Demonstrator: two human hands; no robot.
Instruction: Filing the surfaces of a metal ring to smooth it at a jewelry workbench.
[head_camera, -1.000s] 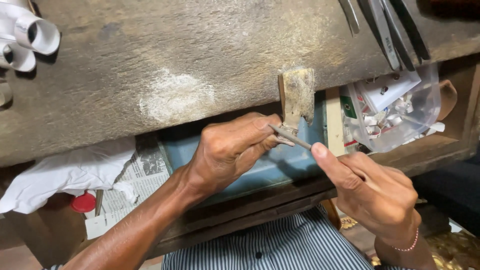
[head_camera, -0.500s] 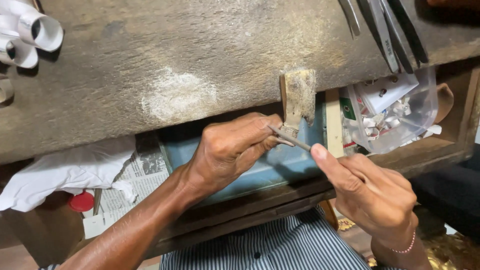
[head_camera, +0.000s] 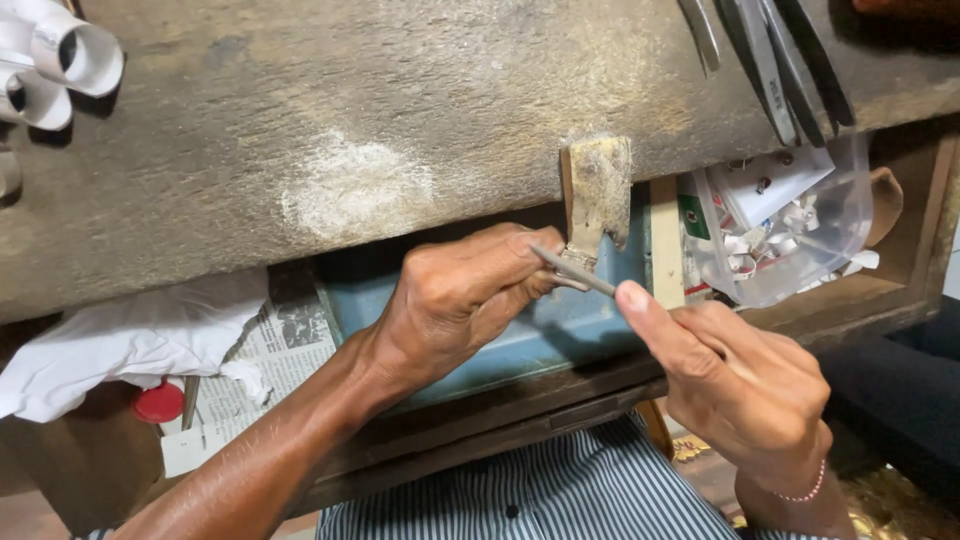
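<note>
Head view: left hand (head_camera: 455, 305), fingers pinched on something too small to identify, pressed against wooden bench peg (head_camera: 597, 195) at worn tabletop (head_camera: 350, 130) edge. Right hand (head_camera: 745, 385), fingers clamped on thin metal file (head_camera: 572, 271), laid across the pinched piece. Blue tray (head_camera: 560, 330) beneath.

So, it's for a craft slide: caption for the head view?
Right hand runs a thin file across a small piece pinched by the left hand against a wooden peg.
</note>
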